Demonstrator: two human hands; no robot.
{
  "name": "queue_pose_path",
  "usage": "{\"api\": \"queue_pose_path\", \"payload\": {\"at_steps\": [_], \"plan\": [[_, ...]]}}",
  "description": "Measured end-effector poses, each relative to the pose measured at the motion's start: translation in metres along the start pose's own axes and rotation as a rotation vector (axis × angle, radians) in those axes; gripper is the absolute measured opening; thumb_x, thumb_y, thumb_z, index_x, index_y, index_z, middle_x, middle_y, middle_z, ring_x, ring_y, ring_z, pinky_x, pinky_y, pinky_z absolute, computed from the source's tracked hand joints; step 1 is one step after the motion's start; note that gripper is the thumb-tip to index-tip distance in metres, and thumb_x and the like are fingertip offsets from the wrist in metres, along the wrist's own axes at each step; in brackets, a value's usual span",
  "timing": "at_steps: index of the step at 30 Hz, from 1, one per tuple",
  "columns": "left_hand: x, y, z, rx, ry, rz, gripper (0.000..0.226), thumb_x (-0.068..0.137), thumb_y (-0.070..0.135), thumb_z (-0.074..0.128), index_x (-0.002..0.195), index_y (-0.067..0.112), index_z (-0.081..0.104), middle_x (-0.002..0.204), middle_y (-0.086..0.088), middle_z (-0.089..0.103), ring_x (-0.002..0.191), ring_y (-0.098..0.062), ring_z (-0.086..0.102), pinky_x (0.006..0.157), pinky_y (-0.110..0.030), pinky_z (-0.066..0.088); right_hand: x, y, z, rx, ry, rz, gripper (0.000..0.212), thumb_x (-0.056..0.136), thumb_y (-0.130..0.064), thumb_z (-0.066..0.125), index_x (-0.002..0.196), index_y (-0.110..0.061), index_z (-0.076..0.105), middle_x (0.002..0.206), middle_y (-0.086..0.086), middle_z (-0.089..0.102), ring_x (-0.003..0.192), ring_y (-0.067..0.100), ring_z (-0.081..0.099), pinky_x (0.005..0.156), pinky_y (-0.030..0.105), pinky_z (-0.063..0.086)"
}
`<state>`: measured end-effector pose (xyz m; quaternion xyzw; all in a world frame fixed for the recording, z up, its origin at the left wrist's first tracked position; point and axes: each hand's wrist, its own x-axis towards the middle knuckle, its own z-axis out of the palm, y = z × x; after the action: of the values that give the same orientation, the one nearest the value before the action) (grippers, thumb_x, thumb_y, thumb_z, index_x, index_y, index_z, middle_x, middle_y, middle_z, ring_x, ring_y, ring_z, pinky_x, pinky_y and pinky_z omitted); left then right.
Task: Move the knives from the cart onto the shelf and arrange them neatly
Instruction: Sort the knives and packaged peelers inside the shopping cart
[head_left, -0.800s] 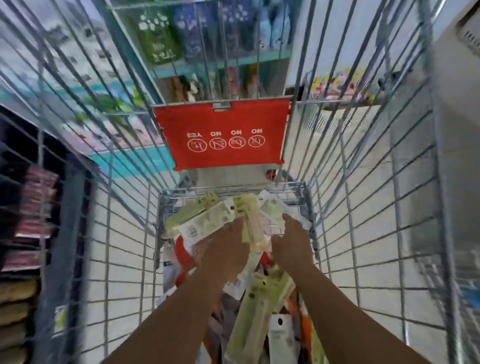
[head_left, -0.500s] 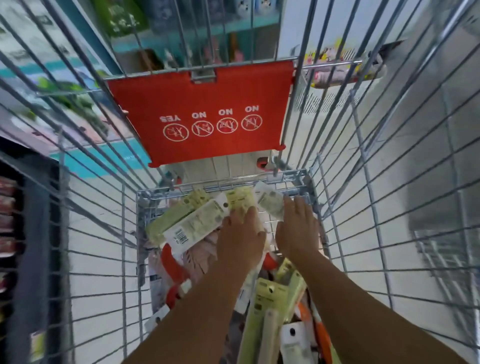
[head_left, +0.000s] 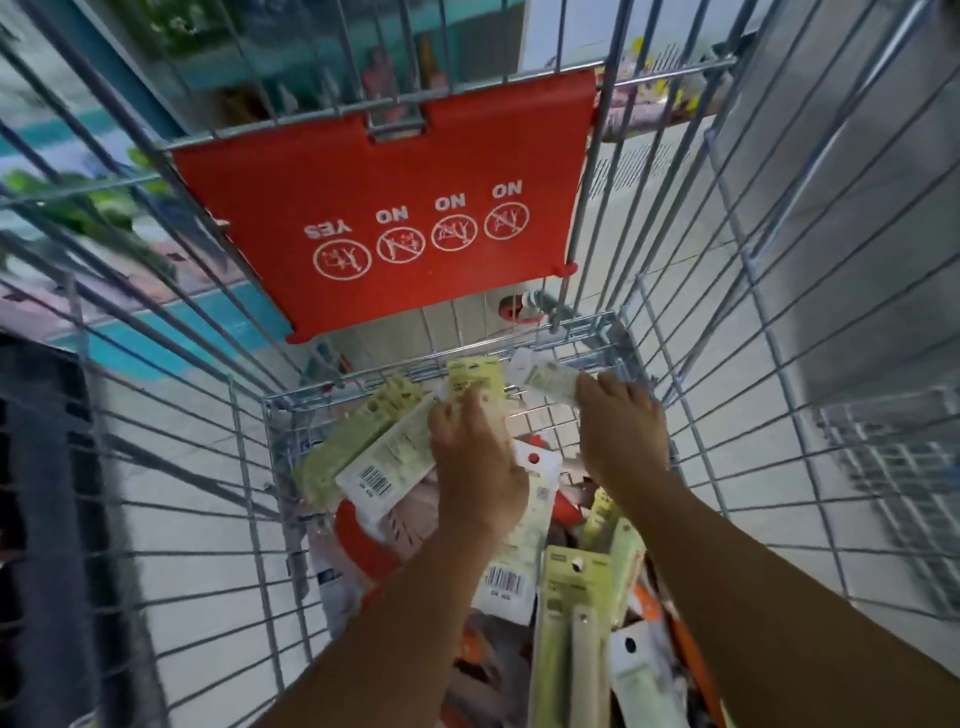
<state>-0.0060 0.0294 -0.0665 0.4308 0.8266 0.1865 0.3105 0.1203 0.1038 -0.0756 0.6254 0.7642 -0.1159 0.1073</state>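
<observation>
Packaged knives in pale green and white card packs lie piled in a wire shopping cart (head_left: 670, 291). My left hand (head_left: 478, 467) grips a fanned bundle of green knife packs (head_left: 384, 441) near the cart's far end, with my thumb across a light green pack (head_left: 480, 382). My right hand (head_left: 623, 431) sits just to the right, its fingers curled on a white knife pack (head_left: 548, 382) lying against the far wall. More knife packs (head_left: 571, 592) lie lower in the cart under my forearms, mixed with orange-handled ones (head_left: 691, 649). No shelf surface for the knives shows clearly.
A red child-seat flap (head_left: 395, 218) with YES/NO icons hangs on the cart's far wall. Wire walls close in on both sides. A dark shelf unit (head_left: 41, 493) stands at the left, blurred store shelves lie beyond, and tiled floor shows through the wire.
Both hands have moved farther toward the cart's far end. My right hand has gone from lying flat on the packs to curling on the white pack. The view has tilted.
</observation>
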Motion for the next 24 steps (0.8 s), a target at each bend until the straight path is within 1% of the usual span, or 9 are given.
{"api": "queue_pose_path", "payload": {"at_steps": [4,6,10,13,15,17,19,21,24], "plan": [[-0.006,-0.017,-0.012,-0.012,-0.062,0.051,0.069,0.077,0.003,0.068,0.133,0.023,0.033,0.122,-0.001,0.041,0.112,-0.017,0.043,0.083,-0.020,0.037,-0.010,-0.002,-0.012,-0.019,0.081,-0.056,0.054,0.085,-0.009,0.053,0.137,-0.024,0.043,0.132,-0.006,0.053,0.128,0.022,0.041,0.106,0.038,0.030],[-0.010,-0.021,-0.018,-0.007,-0.082,0.064,0.065,0.079,0.005,0.066,0.133,0.022,0.035,0.124,0.000,0.041,0.110,-0.014,0.044,0.078,-0.019,0.038,-0.014,-0.008,-0.020,-0.025,0.104,-0.060,0.052,0.086,-0.010,0.053,0.135,-0.026,0.046,0.133,-0.008,0.054,0.129,0.021,0.041,0.107,0.039,0.028],[-0.012,-0.028,-0.028,0.063,-0.159,0.084,0.069,0.083,0.013,0.064,0.143,0.019,0.030,0.136,-0.003,0.037,0.120,-0.017,0.043,0.091,-0.025,0.043,-0.035,-0.019,-0.025,-0.010,0.096,-0.049,0.043,0.087,-0.011,0.049,0.126,-0.027,0.051,0.121,-0.009,0.061,0.121,0.018,0.048,0.105,0.036,0.029],[-0.013,-0.029,-0.034,0.064,-0.191,0.061,0.071,0.085,0.017,0.065,0.145,0.019,0.027,0.141,-0.001,0.034,0.125,-0.016,0.041,0.098,-0.027,0.041,-0.057,-0.016,-0.018,0.076,0.065,0.034,0.042,0.086,-0.007,0.051,0.123,-0.026,0.056,0.114,-0.006,0.065,0.111,0.019,0.056,0.096,0.033,0.039],[-0.014,-0.028,-0.036,0.042,-0.188,0.065,0.071,0.085,0.016,0.066,0.145,0.020,0.028,0.142,0.000,0.034,0.127,-0.016,0.040,0.103,-0.031,0.041,-0.067,-0.014,-0.015,0.265,0.099,0.148,0.036,0.090,-0.007,0.049,0.119,-0.023,0.062,0.108,0.000,0.066,0.101,0.022,0.058,0.086,0.030,0.044],[-0.017,-0.029,-0.038,0.021,-0.175,0.086,0.070,0.084,0.014,0.065,0.144,0.021,0.030,0.141,0.001,0.035,0.126,-0.015,0.041,0.101,-0.029,0.042,-0.073,-0.013,-0.016,0.575,0.134,0.303,0.028,0.094,-0.012,0.049,0.110,-0.023,0.068,0.100,0.003,0.063,0.088,0.022,0.060,0.075,0.029,0.048],[-0.019,-0.029,-0.040,0.004,-0.152,0.109,0.068,0.083,0.012,0.065,0.143,0.022,0.033,0.139,0.002,0.036,0.124,-0.015,0.041,0.096,-0.023,0.039,-0.073,-0.013,-0.020,0.899,0.133,0.493,0.021,0.091,-0.018,0.052,0.093,-0.026,0.071,0.079,-0.002,0.064,0.066,0.018,0.059,0.056,0.027,0.045],[-0.020,-0.026,-0.041,-0.009,-0.118,0.122,0.066,0.083,0.011,0.064,0.142,0.021,0.036,0.137,0.000,0.038,0.122,-0.015,0.041,0.090,-0.020,0.035,-0.066,-0.013,-0.026,1.278,0.061,0.732,0.016,0.090,-0.020,0.055,0.084,-0.024,0.068,0.058,-0.010,0.064,0.052,0.011,0.058,0.046,0.024,0.044],[-0.017,-0.023,-0.044,-0.020,-0.078,0.132,0.065,0.083,0.009,0.064,0.141,0.021,0.037,0.134,-0.002,0.036,0.119,-0.017,0.043,0.087,-0.021,0.039,-0.050,-0.016,-0.026,1.636,-0.158,0.852,0.014,0.093,-0.009,0.052,0.103,-0.007,0.062,0.041,-0.017,0.057,0.045,0.002,0.057,0.048,0.017,0.048]]}}
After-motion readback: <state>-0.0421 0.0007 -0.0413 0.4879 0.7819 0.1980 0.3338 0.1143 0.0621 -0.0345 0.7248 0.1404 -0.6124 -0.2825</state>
